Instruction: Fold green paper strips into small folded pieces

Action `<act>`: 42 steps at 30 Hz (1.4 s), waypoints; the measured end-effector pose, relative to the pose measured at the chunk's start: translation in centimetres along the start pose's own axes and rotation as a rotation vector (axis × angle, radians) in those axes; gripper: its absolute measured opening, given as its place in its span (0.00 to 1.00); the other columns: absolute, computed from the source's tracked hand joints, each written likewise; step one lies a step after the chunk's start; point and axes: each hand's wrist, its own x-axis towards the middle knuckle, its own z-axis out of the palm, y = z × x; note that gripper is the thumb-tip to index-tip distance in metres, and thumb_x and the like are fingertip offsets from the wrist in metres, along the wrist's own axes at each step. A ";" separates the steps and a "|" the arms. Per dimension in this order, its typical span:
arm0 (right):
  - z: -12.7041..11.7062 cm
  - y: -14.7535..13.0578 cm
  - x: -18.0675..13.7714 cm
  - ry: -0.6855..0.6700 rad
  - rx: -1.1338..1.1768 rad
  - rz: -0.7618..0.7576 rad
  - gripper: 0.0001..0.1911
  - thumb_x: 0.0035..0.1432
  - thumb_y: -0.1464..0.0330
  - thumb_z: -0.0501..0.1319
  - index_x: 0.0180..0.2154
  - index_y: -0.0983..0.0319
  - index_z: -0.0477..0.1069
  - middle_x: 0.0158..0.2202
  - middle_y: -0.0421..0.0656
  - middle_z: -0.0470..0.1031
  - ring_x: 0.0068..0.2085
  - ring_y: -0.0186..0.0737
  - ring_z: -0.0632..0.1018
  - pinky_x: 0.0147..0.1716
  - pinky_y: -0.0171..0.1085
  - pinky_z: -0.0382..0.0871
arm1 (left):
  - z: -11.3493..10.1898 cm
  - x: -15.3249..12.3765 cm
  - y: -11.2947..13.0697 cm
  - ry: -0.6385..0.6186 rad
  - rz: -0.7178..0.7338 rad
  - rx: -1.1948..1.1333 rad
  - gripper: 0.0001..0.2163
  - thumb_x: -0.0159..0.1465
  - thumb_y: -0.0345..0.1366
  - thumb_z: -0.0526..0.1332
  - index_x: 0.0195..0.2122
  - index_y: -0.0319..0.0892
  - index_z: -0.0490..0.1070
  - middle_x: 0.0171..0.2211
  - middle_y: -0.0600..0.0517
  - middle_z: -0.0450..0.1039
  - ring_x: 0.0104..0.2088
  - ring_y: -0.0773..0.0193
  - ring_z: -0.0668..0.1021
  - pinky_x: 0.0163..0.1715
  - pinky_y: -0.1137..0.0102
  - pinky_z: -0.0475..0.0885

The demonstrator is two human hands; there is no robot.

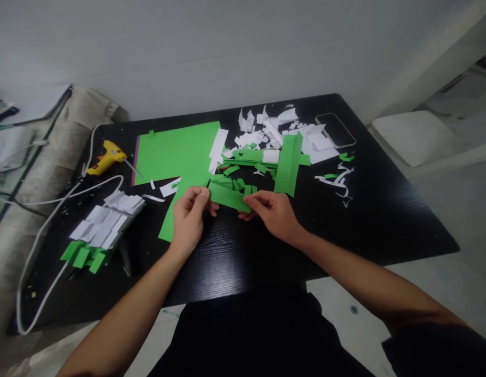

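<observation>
The strip [229, 197] is held between the two hands, over the middle of the tabletop [376, 220]. Its long axis runs left to right, the right end dipping slightly toward the front edge. The left hand [188, 214] is pinched on the left end, the right hand [277, 215] on the right end, so neither is nearer. Small green bits [239, 183] lie just beyond it, toward the back edge; the folded piece [288, 167] is beyond the right hand. A glue gun [105, 159] lies near the back left corner, the layered stack [105, 222] toward the left edge. The fingers under the strip are mostly hidden, and its clearance above the tabletop is unclear. The dark thing beneath the stack is hard to make out.
</observation>
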 end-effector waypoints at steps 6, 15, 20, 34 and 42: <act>0.0 0.0 0.1 -0.014 0.021 0.026 0.22 0.57 0.50 0.71 0.33 0.64 0.79 0.28 0.44 0.82 0.30 0.42 0.86 0.30 0.38 0.83 | 0.3 -0.1 0.2 0.044 0.028 0.032 0.10 0.64 0.42 0.69 0.34 0.41 0.74 0.22 0.55 0.73 0.22 0.68 0.74 0.25 0.73 0.70; -0.4 -0.1 0.2 -0.134 -0.047 -0.005 0.13 0.55 0.59 0.73 0.33 0.62 0.79 0.30 0.40 0.81 0.32 0.37 0.80 0.34 0.36 0.75 | 0.3 -0.2 0.8 -0.198 -0.074 0.104 0.11 0.64 0.42 0.68 0.31 0.40 0.74 0.19 0.55 0.72 0.19 0.69 0.73 0.23 0.73 0.68; -0.2 0.1 0.2 -0.179 -0.081 0.016 0.14 0.52 0.59 0.74 0.33 0.61 0.77 0.28 0.38 0.77 0.29 0.35 0.76 0.30 0.35 0.70 | 0.8 -0.9 0.7 -0.369 -0.100 0.142 0.12 0.65 0.43 0.68 0.31 0.41 0.73 0.19 0.55 0.72 0.19 0.69 0.72 0.22 0.74 0.68; -0.5 -0.2 0.4 -0.160 -0.096 0.105 0.19 0.50 0.55 0.76 0.28 0.63 0.77 0.24 0.38 0.76 0.24 0.31 0.71 0.25 0.33 0.62 | 0.8 -0.7 0.5 -0.342 -0.112 0.130 0.12 0.65 0.43 0.68 0.30 0.40 0.74 0.21 0.54 0.73 0.20 0.68 0.74 0.22 0.74 0.72; -0.3 -0.3 0.3 -0.178 -0.022 0.156 0.20 0.49 0.53 0.76 0.27 0.63 0.77 0.24 0.38 0.78 0.24 0.32 0.73 0.25 0.33 0.66 | 0.9 -0.7 0.6 -0.315 -0.131 0.125 0.12 0.63 0.42 0.70 0.29 0.40 0.73 0.20 0.55 0.73 0.18 0.70 0.72 0.19 0.75 0.69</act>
